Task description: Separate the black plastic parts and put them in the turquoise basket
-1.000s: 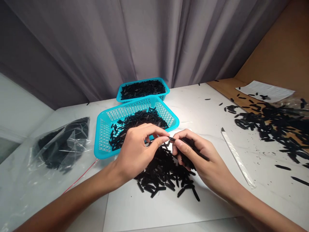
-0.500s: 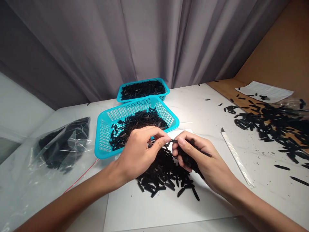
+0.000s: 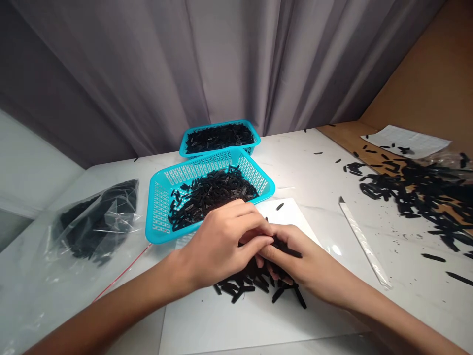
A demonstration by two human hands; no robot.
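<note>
Vs. 0.5 s ago, our L hand (image 3: 225, 241) and R hand (image 3: 295, 254) sit lower and closer, now touching; the strip that spanned our fingertips no longer shows. One lone strip (image 3: 280, 206) now shows on the white board (image 3: 207, 320), just beyond our R hand.

We count 2 turquoise baskets, front (image 3: 157, 185) and rear (image 3: 257, 138), both w/ black strips, plus 1 clear bag (image 3: 99, 222), 1 white tool (image 3: 364, 241) w/ dark tip, 1 paper sheet (image 3: 417, 140).

Our R hand curls round a bunch of strips (image 3: 290, 248), over the pile (image 3: 242, 291) on the board. Our L thumb and fingers bend in against it; view's partly blocked, so can't tell if they're pinching a strip.
</note>
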